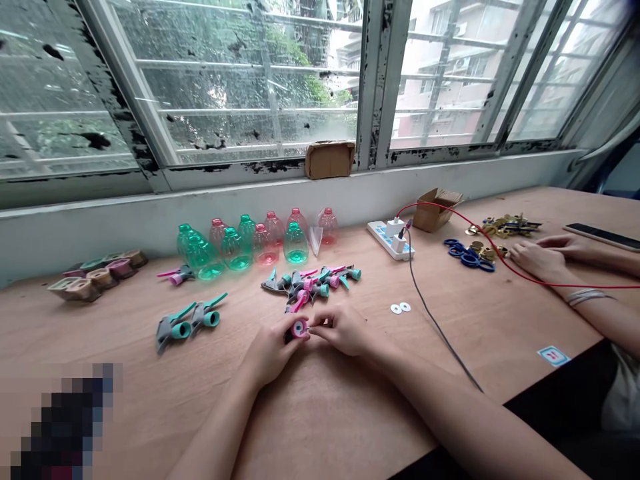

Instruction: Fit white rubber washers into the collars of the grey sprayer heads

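My left hand [276, 348] is closed round a trigger sprayer head with a pink collar [299, 328], its opening turned toward me and a white ring showing inside. Thumb and fingers of my right hand [345, 330] are pinched together just right of that collar; what they hold, if anything, is too small to make out. Beyond my hands lies a pile of grey sprayer heads [306, 288] with pink and teal parts. Two teal-collared sprayer heads [190, 323] rest to the left. White washers [401, 308] lie flat to the right.
Several green bottles [237, 252] and red bottles [273, 230] stand along the wall. A power strip [391, 240] has a grey cable [430, 310] and a red cable [480, 230] running from it. Another person's hands [545, 260] are beside blue-handled scissors [469, 256].
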`<move>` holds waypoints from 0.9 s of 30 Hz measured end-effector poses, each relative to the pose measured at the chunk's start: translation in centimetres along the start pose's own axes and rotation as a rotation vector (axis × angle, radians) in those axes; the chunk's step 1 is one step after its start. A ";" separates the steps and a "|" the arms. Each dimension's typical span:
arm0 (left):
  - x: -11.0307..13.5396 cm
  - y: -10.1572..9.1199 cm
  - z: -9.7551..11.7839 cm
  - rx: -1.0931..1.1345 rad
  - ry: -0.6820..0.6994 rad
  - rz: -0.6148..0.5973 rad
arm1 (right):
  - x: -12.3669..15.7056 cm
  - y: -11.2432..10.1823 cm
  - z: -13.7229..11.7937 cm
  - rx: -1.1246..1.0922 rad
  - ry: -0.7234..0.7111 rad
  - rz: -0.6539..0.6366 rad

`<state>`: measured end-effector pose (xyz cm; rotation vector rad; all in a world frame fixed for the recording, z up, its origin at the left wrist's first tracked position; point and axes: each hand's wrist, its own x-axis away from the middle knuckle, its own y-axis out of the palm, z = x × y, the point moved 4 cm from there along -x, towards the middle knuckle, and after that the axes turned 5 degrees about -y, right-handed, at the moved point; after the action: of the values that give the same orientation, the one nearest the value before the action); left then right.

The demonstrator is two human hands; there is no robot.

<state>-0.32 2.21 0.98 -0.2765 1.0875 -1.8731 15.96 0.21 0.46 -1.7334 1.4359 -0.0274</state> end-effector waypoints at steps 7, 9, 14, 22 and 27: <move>0.0 0.0 0.2 0.074 -0.047 -0.010 | 0.2 -0.7 -0.8 0.211 -0.041 0.038; 0.0 -0.1 0.3 0.063 -0.058 0.006 | 0.2 -1.1 -1.3 0.314 -0.075 0.028; 0.0 -0.1 0.7 0.019 -0.059 0.016 | 0.3 -1.0 -2.7 0.659 -0.041 -0.093; 0.3 0.9 0.7 -0.185 0.008 -0.043 | 0.1 -0.4 -3.8 0.755 0.080 -0.274; 0.3 1.1 1.1 -0.110 0.095 -0.123 | 0.1 -1.0 -3.2 0.725 -0.064 -0.315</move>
<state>0.78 1.15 0.68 -0.3265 1.2652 -1.9544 15.10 -1.84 3.01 -1.3075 0.9210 -0.5837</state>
